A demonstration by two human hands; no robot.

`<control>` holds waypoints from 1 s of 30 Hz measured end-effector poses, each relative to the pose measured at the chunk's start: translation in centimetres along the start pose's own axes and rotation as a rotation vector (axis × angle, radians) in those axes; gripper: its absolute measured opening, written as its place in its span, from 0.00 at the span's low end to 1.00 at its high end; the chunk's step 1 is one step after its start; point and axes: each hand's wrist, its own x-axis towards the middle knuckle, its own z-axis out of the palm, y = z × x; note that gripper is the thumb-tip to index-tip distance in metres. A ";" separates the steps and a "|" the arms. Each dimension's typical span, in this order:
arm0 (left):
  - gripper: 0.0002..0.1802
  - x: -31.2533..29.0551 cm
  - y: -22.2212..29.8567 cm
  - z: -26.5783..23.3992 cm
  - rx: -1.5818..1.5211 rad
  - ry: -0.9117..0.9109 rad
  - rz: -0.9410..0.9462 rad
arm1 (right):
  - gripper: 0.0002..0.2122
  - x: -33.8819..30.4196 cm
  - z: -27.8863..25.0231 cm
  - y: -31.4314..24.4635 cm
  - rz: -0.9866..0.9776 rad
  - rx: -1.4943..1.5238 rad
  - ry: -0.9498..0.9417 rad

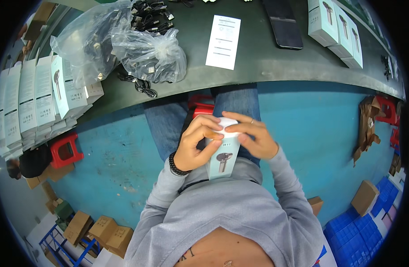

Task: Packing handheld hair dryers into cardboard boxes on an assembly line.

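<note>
Pale carton (223, 156), long axis running away from the body, left hand (196, 144) gripping its side, right hand (254, 135) pinching its far end

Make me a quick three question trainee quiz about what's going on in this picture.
1. True or false: both hands grip the pale boxed product at its top end.
2. Which lies nearest the paper sheet on the table: A clear bags of cables, B red stool, C blue crates?
3. Fill in: the left hand wears a dark ____ at the wrist.

Key: 1 true; 2 A; 3 bracelet.
</note>
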 end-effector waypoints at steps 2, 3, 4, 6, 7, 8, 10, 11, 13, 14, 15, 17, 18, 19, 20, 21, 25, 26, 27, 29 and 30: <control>0.05 -0.3 -0.1 -0.1 -0.027 0.003 -0.005 | 0.14 -0.4 1.2 -0.1 -0.074 -0.083 0.061; 0.05 -0.3 -0.1 -0.1 -0.054 0.016 -0.005 | 0.16 -0.7 1.8 -0.2 -0.148 -0.165 0.122; 0.06 -0.2 0.0 0.0 -0.083 0.030 0.005 | 0.18 -1.2 2.1 -0.1 -0.125 -0.194 0.128; 0.08 0.3 0.9 0.3 0.014 0.028 -0.012 | 0.20 -1.6 2.3 0.1 -0.085 -0.175 0.205; 0.09 0.4 0.9 0.7 0.062 0.046 -0.019 | 0.31 -1.5 2.2 0.6 -0.087 -0.213 0.163; 0.08 0.6 0.6 1.1 0.070 0.076 0.034 | 0.36 -1.7 3.0 1.2 -0.102 -0.183 0.216; 0.07 1.5 1.0 2.2 0.064 0.139 0.081 | 0.46 -3.2 4.6 0.8 -0.015 -0.040 0.265; 0.07 2.0 1.6 2.7 0.071 0.155 0.086 | 0.49 -3.8 5.1 0.1 0.084 0.084 0.260; 0.13 4.1 1.5 3.4 0.055 0.228 0.191 | 0.48 -3.5 3.5 -1.3 0.169 0.075 0.335; 0.19 5.0 2.1 4.2 -0.021 0.257 0.139 | 0.46 -3.2 2.0 -2.6 0.199 0.246 0.403; 0.26 5.9 2.7 5.0 -0.095 0.286 0.085 | 0.44 -3.2 0.3 -3.3 0.225 0.420 0.464; 0.39 7.7 3.3 5.2 0.076 0.167 0.192 | 0.33 -5.6 -5.0 -3.7 0.079 0.103 0.659; 0.38 8.0 3.4 5.4 0.083 0.161 0.240 | 0.27 -6.3 -8.6 -4.5 -0.036 -0.143 0.824; 0.37 8.0 3.6 5.5 0.089 0.158 0.283 | 0.23 -6.2 -11.8 -6.9 0.006 -0.011 1.074; 0.31 8.1 3.8 5.6 0.101 0.122 0.289 | 0.20 -5.5 -15.3 -9.4 -0.037 -0.140 1.249; 0.31 7.7 3.8 5.4 0.106 0.118 0.300 | 0.19 -6.5 -19.7 -10.6 0.016 -0.298 1.258; 0.15 4.5 1.5 4.7 0.127 -0.052 -0.086 | 0.22 -7.5 -36.8 -8.5 0.088 -0.315 1.411; 0.15 3.4 0.2 4.5 0.196 -0.038 -0.116 | 0.24 -7.4 -40.7 -6.7 0.185 -0.407 1.392; 0.15 2.3 -1.3 4.2 0.242 -0.042 -0.171 | 0.26 -7.2 -43.6 -4.8 0.284 -0.497 1.370; 0.17 0.1 -4.0 3.1 0.298 -0.026 -0.283 | 0.33 -5.3 -45.8 -1.8 0.343 -0.643 1.109; 0.21 -1.4 -5.9 2.5 0.345 -0.010 -0.322 | 0.32 -3.7 -44.5 -1.4 0.275 -0.367 0.958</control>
